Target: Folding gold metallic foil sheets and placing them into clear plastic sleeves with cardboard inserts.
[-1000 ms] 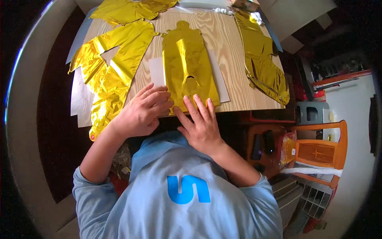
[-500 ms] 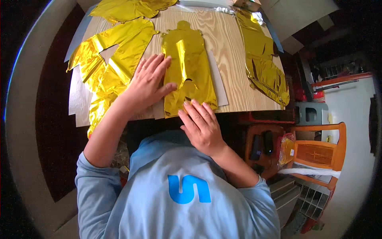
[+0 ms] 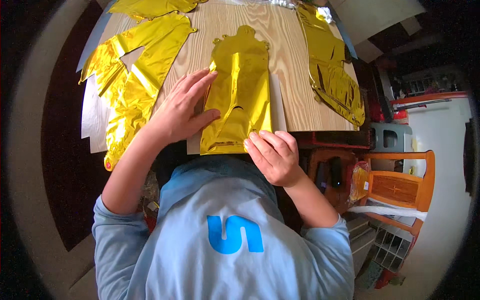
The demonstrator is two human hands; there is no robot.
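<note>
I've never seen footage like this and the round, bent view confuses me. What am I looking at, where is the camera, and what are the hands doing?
It is a wide fisheye camera worn on a person's head, looking down; that bends straight edges. No machine: two bare hands. The left hand lies flat on a deflated gold foil balloon on a wooden table. The right hand touches the balloon's near edge with its fingertips. More gold foil pieces lie to the left and right. An orange wooden chair stands beside the table.

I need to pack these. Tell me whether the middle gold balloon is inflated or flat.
Flat. The balloon lies creased on the table, pressed by the left hand.
</note>
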